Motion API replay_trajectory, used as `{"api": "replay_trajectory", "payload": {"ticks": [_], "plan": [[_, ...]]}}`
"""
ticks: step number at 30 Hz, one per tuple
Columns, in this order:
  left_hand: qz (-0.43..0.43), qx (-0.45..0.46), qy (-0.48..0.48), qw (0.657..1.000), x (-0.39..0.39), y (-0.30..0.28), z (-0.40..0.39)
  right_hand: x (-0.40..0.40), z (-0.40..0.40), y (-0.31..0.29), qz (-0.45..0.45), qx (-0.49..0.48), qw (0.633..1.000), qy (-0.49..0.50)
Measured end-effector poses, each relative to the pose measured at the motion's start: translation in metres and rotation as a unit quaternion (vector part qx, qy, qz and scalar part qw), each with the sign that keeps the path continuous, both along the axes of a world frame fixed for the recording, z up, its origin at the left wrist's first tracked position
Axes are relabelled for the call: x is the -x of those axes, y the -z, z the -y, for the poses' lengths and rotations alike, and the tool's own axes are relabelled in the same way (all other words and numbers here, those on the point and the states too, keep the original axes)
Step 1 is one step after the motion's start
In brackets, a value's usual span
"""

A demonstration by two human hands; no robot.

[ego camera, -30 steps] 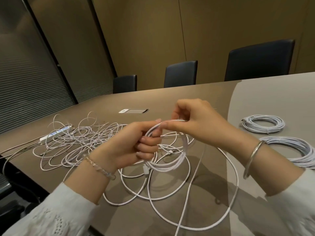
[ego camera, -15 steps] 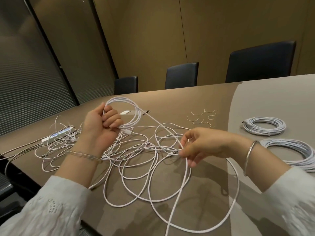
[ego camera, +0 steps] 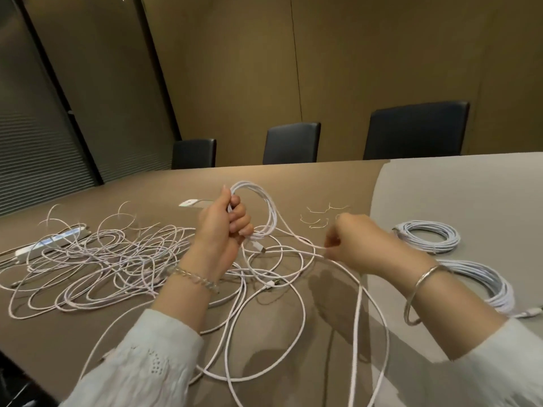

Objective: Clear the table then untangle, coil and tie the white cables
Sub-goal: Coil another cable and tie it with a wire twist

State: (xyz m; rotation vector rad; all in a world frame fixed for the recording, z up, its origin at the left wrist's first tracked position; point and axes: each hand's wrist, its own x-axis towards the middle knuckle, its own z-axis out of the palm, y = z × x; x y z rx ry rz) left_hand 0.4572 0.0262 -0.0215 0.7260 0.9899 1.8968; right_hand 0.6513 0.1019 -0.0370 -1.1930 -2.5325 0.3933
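My left hand grips a small coil of white cable raised above the table. From that coil the strand runs right to my right hand, which pinches it between thumb and fingers. The rest of this cable lies in wide loose loops on the brown table in front of me. A big tangle of white cables spreads over the table's left part. Two finished coils lie on the right: a far coil and a nearer, larger coil.
A white power strip lies under the tangle at the left. Several loose wire ties lie beyond my right hand. A phone-like flat object sits at mid table. Three dark chairs stand along the far side.
My left hand carried the coil from the left back toward the middle. My right hand slid along the strand and rose to the right, drawing the cable taut between the hands.
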Motion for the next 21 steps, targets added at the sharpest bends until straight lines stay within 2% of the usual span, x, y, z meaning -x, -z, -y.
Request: {"api": "replay_trajectory", "payload": {"ticks": [5, 9, 12, 15, 18, 19, 21], "plan": [[-0.11, 0.031, 0.018, 0.993, -0.028, 0.021, -0.024, -0.002, 0.011, -0.011, -0.023, 0.025, 0.997, -0.073], [-0.197, 0.027, 0.027, 0.98, -0.046, 0.04, -0.035, -0.003, 0.012, -0.016, -0.14, 0.124, 0.978, -0.091], [-0.252, 0.029, 0.064, 0.965, -0.058, 0.052, -0.037, -0.002, 0.007, -0.014, -0.231, 0.207, 0.947, -0.089], [-0.225, 0.071, 0.126, 0.964, -0.062, 0.059, -0.037, -0.002, 0.001, -0.01, -0.283, 0.293, 0.911, -0.073], [-0.137, 0.121, 0.154, 0.971, -0.054, 0.062, -0.036, -0.001, 0.001, -0.011, -0.332, 0.367, 0.866, -0.074], [-0.107, 0.119, 0.155, 0.975, -0.048, 0.064, -0.037, -0.001, 0.004, -0.014, -0.341, 0.377, 0.858, -0.077], [-0.053, 0.111, 0.14, 0.982, -0.039, 0.064, -0.04, -0.002, 0.014, -0.022, -0.324, 0.362, 0.87, -0.086]]}}
